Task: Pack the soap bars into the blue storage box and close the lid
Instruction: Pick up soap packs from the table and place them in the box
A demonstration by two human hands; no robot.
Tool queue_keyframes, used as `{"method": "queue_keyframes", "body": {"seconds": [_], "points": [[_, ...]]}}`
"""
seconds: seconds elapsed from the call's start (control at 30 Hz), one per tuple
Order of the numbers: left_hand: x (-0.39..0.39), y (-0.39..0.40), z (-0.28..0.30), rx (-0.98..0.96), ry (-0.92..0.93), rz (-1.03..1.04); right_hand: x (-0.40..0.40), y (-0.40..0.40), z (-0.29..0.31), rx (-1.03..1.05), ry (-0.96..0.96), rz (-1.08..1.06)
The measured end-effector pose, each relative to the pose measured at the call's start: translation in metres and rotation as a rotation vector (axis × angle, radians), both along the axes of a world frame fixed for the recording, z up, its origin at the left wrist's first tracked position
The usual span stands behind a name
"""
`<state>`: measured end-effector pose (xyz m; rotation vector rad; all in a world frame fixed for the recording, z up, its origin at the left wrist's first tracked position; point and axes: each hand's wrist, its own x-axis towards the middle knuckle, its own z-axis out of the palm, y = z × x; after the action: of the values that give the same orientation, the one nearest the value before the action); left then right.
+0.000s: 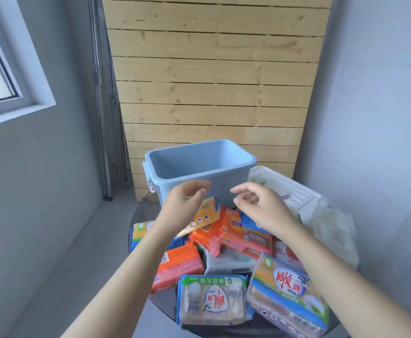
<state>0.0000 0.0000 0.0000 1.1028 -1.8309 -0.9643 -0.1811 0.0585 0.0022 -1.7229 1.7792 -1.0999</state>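
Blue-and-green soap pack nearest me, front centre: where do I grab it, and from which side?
Take the blue-and-green soap pack across its short left and right ends, coming straight down from above. It lies flat, face up, on top of the pile with both ends exposed. Either of the hands would probably do; both look empty.

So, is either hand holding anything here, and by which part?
Nothing is held. The left hand and right hand hover empty, fingers loosely curled, above the soap packs.

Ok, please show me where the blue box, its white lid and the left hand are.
blue box [226, 178]: head view, on its front wall.
white lid [294, 191]: head view, on its ribbed top, right of the box.
left hand [183, 203]: head view, on the back of the hand.
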Motion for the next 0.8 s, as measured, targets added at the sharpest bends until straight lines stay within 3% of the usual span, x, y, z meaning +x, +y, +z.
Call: {"method": "queue_keyframes", "body": {"seconds": [0.33, 0.43, 0.57, 0.8], "points": [[-0.001, -0.038, -0.024, 0.236, -0.26, -0.259, -0.006, -0.029, -0.013, 0.012, 0.255, 0.122], [0.007, -0.048, -0.028, 0.224, -0.349, -0.311, -0.02, -0.028, -0.009, 0.121, 0.388, 0.135], [0.007, -0.049, -0.028, 0.205, -0.346, -0.316, -0.046, -0.025, -0.004, 0.394, 0.392, 0.141], [-0.002, -0.04, -0.023, 0.18, -0.229, -0.252, -0.071, -0.015, -0.004, 0.487, 0.322, 0.068]]}}
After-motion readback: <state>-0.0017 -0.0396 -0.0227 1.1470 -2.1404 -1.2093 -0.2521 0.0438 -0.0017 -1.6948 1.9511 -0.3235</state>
